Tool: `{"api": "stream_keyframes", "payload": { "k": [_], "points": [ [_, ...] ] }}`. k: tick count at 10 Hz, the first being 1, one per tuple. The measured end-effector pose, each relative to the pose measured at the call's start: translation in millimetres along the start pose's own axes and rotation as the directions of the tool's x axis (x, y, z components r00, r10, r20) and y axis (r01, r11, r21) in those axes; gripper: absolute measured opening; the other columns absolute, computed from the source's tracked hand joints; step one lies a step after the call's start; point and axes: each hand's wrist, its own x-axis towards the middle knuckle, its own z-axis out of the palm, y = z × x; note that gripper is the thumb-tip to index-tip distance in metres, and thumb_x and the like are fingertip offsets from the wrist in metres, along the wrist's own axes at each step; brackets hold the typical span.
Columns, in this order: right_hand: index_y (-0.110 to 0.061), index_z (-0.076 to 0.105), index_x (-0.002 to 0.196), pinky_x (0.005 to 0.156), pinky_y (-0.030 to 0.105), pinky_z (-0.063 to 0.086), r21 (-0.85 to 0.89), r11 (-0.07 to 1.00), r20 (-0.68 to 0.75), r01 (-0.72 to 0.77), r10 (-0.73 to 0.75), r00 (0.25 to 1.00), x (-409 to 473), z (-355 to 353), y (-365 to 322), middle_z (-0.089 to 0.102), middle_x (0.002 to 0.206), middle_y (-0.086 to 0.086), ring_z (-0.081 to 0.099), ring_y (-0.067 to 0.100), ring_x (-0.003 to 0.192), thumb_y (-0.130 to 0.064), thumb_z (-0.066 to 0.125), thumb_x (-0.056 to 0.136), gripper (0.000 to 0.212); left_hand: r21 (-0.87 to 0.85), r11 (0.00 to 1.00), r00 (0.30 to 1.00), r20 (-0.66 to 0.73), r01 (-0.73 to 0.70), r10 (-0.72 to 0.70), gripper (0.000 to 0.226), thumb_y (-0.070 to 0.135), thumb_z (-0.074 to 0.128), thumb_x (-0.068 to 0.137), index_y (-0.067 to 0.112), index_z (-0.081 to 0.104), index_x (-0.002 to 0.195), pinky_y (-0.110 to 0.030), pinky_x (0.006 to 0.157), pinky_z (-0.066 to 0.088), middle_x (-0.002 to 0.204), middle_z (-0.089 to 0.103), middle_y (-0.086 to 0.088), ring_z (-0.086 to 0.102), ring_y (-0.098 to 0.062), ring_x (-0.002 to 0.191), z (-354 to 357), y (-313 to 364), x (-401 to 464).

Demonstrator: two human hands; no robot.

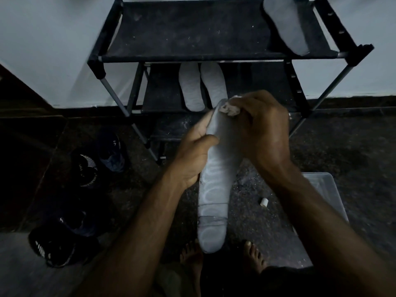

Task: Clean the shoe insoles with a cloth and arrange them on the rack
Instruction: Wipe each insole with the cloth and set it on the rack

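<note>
Left hand [194, 151] grips insole [216, 185]; right hand [261, 125] presses cloth [230, 109].

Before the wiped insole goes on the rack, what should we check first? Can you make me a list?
1. Left hand holds the insole firmly: ok.
2. Right hand has the cloth on the insole's tip: ok.
3. Whole insole wiped clean: cannot tell, the picture is dim.
4. Free space on the rack's top shelf: ok, one insole lies at its right end.
5. Middle shelf: two insoles lie side by side, with room beside them: ok.
</note>
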Motion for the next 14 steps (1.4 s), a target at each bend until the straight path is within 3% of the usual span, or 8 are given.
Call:
{"api": "stream_keyframes", "payload": {
  "k": [1, 3, 5, 7, 8, 9, 11, 14],
  "points": [
    [-0.007, 0.072, 0.104, 0.08, 0.034, 0.053, -0.062, 0.998, 0.007, 0.011, -0.01, 1.0, -0.3, -5.5, 6.4, 0.066, 0.104, 0.009, 0.062, 0.025, 0.094, -0.023, 0.052, 0.089, 0.03, 0.036, 0.999, 1.0, 0.019, -0.004, 0.004, 0.066, -0.013, 0.037, 0.086, 0.021, 0.038, 0.142, -0.039, 0.108, 0.041, 0.138, 0.054, -0.009, 0.052, -0.021, 0.127, 4.8, 1.4, 0.0],
    [0.0, 0.073, 0.096, 0.078, 0.025, 0.042, 0.028, 0.993, 0.071, 0.111, -0.113, 0.991, -8.6, 9.2, -12.0, 0.065, 0.094, 0.014, 0.058, 0.026, 0.088, 0.008, 0.06, 0.082, 0.02, 0.103, 0.994, 1.0, -0.013, -0.018, 0.019, 0.063, -0.018, 0.032, 0.086, 0.004, 0.037, 0.145, -0.046, 0.113, 0.035, 0.14, 0.049, -0.018, 0.046, -0.025, 0.132, -4.7, -2.1, 2.9],
    [-0.007, 0.072, 0.102, 0.08, 0.028, 0.051, -0.055, 0.998, 0.028, 0.043, -0.041, 0.999, -0.9, -4.2, 7.3, 0.066, 0.103, 0.007, 0.059, 0.021, 0.094, -0.018, 0.056, 0.089, 0.024, 0.14, 0.99, 1.0, 0.025, -0.019, 0.016, 0.067, -0.018, 0.035, 0.087, 0.021, 0.037, 0.141, -0.029, 0.108, 0.041, 0.134, 0.056, -0.001, 0.051, -0.012, 0.126, 0.0, -3.2, 2.3],
    [0.001, 0.072, 0.1, 0.076, 0.027, 0.05, -0.075, 0.957, 0.157, 0.281, -0.267, 0.951, -13.9, 12.8, -12.0, 0.067, 0.103, 0.015, 0.062, 0.029, 0.091, -0.017, 0.054, 0.087, 0.028, 0.091, 0.996, 0.999, -0.053, -0.006, 0.011, 0.052, -0.019, 0.033, 0.088, 0.021, 0.056, 0.114, -0.016, 0.086, 0.05, 0.106, 0.065, 0.003, 0.063, -0.001, 0.098, -5.8, -3.8, 1.8],
    [0.0, 0.073, 0.1, 0.08, 0.021, 0.042, -0.044, 0.988, 0.087, 0.147, -0.142, 0.986, -5.9, 5.7, 0.7, 0.067, 0.099, 0.016, 0.061, 0.029, 0.09, -0.003, 0.058, 0.085, 0.021, 0.131, 0.991, 1.0, 0.007, -0.015, 0.015, 0.058, -0.013, 0.038, 0.085, 0.011, 0.046, 0.137, -0.03, 0.105, 0.043, 0.132, 0.057, -0.008, 0.054, -0.014, 0.123, -4.3, -2.6, 0.6],
    [-0.004, 0.072, 0.103, 0.078, 0.034, 0.053, -0.164, 0.979, 0.053, 0.117, -0.11, 0.993, -1.2, -2.5, 14.5, 0.068, 0.102, 0.014, 0.063, 0.029, 0.091, -0.024, 0.048, 0.087, 0.035, 0.165, 0.986, 0.999, 0.041, -0.016, 0.01, 0.069, -0.002, 0.043, 0.08, 0.01, 0.033, 0.147, -0.042, 0.114, 0.034, 0.145, 0.047, -0.008, 0.044, -0.018, 0.134, 1.5, -1.1, 2.1],
    [0.003, 0.074, 0.092, 0.078, 0.019, 0.039, 0.093, 0.988, 0.112, 0.126, -0.136, 0.984, -15.4, 15.2, -7.3, 0.067, 0.092, 0.019, 0.062, 0.033, 0.087, 0.01, 0.057, 0.079, 0.022, 0.076, 0.997, 0.999, 0.015, -0.034, 0.033, 0.05, -0.015, 0.037, 0.089, 0.008, 0.047, 0.132, -0.022, 0.101, 0.045, 0.127, 0.059, -0.008, 0.056, -0.011, 0.119, -4.6, -6.2, 6.4],
    [0.0, 0.074, 0.097, 0.076, 0.037, 0.055, -0.03, 0.99, 0.042, 0.139, -0.138, 0.99, -6.4, 1.5, 6.8, 0.069, 0.097, 0.015, 0.065, 0.027, 0.088, -0.009, 0.057, 0.088, 0.021, 0.119, 0.992, 0.997, 0.068, -0.03, 0.022, 0.068, -0.005, 0.041, 0.078, 0.008, 0.037, 0.144, -0.038, 0.113, 0.036, 0.143, 0.048, -0.011, 0.046, -0.02, 0.133, -2.6, -2.6, 4.6]
  ]
}}
